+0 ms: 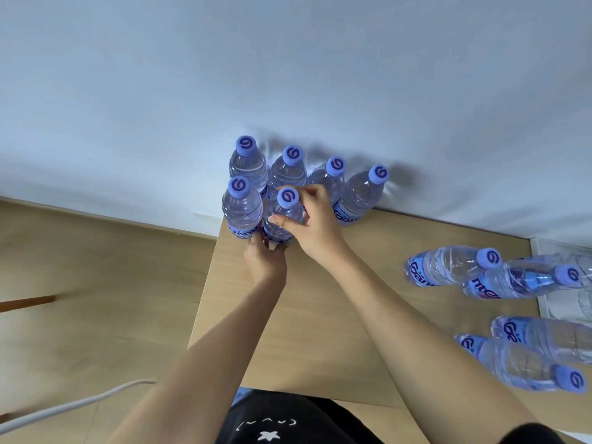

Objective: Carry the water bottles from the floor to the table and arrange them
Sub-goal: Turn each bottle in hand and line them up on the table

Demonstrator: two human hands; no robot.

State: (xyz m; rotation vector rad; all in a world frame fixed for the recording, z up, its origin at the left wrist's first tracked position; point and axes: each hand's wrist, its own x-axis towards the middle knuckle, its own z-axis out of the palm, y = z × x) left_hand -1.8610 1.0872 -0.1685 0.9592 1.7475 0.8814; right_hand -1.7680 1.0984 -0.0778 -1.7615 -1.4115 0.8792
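Clear water bottles with blue caps stand on a light wooden table (pixel 314 315). Several stand in a row (pixel 290 169) against the white wall, and one more (pixel 242 206) stands in front at the table's left corner. Beside it is a bottle (pixel 283 216) that both hands hold. My left hand (pixel 264 261) grips its lower body from the near side. My right hand (pixel 315 219) wraps its upper part, thumb on the front. Several more bottles (pixel 448 267) stand loosely at the right side of the table.
A wooden floor (pixel 96 283) lies left of the table, with a white cable (pixel 64 408) across it. A white surface (pixel 557 302) adjoins the table at the right edge. My dark clothing (pixel 288 421) is at the bottom.
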